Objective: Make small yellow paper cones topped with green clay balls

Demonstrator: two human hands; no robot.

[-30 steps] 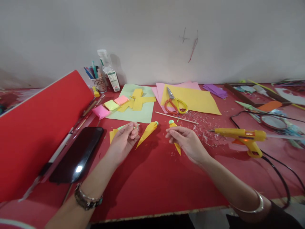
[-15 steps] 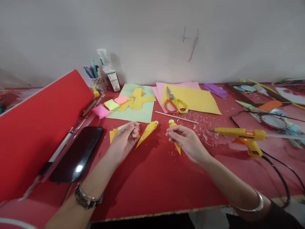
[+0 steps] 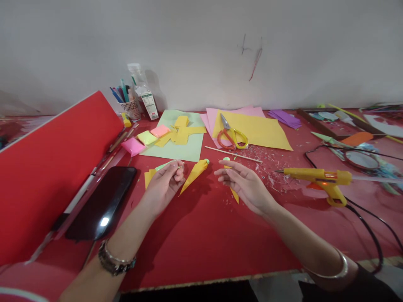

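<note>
My left hand (image 3: 165,180) is closed in a pinch, thumb against fingers; whatever lies between the fingertips is too small to make out. Just right of it, a yellow paper cone (image 3: 194,175) with a pale green tip rests on the red table (image 3: 192,243). My right hand (image 3: 244,184) hovers with fingers stretched and apart, nothing in them. Partly hidden behind that hand lies a second yellow paper cone (image 3: 235,195) with a green tip. Yellow paper pieces (image 3: 148,178) and a green bit stick out behind my left hand.
Scissors (image 3: 233,136) lie on a yellow sheet (image 3: 267,134), with a thin wooden stick (image 3: 233,154) in front. To the right is a yellow glue gun (image 3: 317,177) with its cable. A phone (image 3: 103,201) and a tilted red board (image 3: 59,167) occupy the left.
The fingers of my right hand have opened from a loose pinch and shifted slightly left. My left hand keeps its pinch in the same place.
</note>
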